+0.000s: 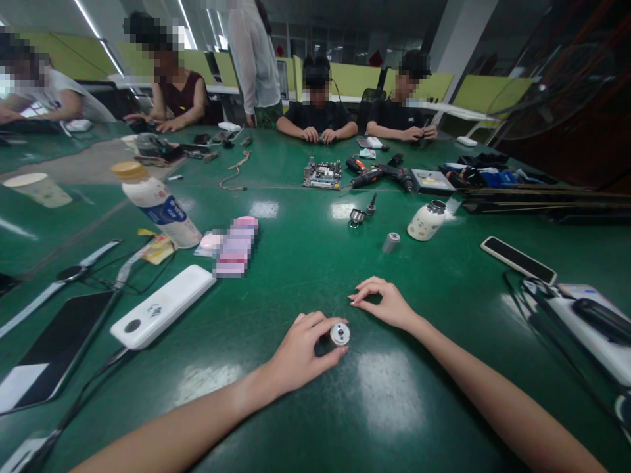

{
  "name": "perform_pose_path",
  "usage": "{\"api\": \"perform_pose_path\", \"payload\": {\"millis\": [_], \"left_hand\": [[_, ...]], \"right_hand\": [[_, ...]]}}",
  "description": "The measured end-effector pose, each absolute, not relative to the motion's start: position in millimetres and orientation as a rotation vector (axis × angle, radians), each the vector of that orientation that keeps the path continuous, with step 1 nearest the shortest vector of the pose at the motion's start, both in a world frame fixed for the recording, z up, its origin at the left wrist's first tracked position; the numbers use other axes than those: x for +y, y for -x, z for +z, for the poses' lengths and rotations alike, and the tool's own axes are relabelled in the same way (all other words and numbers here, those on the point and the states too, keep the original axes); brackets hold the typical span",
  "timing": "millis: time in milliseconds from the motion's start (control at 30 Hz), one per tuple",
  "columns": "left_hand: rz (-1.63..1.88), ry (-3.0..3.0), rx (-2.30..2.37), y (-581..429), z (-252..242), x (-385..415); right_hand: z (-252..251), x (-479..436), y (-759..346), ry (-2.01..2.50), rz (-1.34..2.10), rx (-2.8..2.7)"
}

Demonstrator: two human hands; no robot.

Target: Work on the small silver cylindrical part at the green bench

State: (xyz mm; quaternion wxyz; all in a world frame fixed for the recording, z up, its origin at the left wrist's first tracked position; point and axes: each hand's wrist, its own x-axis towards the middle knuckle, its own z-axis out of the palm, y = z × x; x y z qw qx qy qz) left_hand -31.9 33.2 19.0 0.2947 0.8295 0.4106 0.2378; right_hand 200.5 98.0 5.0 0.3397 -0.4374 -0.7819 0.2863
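My left hand [305,348] is wrapped round a small silver cylindrical motor [340,334], thumb on one side and fingers on the other. Its round end face, with a central hole, points up toward me. Just beyond and to the right, my right hand [387,303] hovers low over the green table [290,282]. Its thumb and index fingertips are drawn together in a pinch; anything between them is too small to make out. A similar silver cylinder [391,242] stands farther off, near a shiny metal ring-shaped part [357,218] and a dark pointed part [371,205].
To the left are a white power bank [162,307], a phone [62,348], a watch [71,273] and a drink bottle [158,207]. A cream bottle [426,221], drills [382,174] and a circuit board [323,173] lie ahead. Cables [530,309] run at right. Several people sit across the table.
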Motion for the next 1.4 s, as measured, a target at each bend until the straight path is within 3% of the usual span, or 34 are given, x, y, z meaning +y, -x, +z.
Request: {"api": "perform_pose_path", "payload": {"millis": [333, 533, 1400], "left_hand": [[0.646, -2.231, 1.096, 30.8, 19.8, 33.2], [0.671, -2.275, 1.08, 30.2, 18.1, 32.8], [0.676, -2.258, 1.053, 30.5, 17.2, 33.2]], "right_hand": [[22.7, 80.4, -188.9, 1.042, 0.916, -1.797], [48.0, 48.2, -167.6, 0.926, 0.847, -1.979], [42.8, 42.9, -160.8, 0.882, 0.697, -1.97]]}}
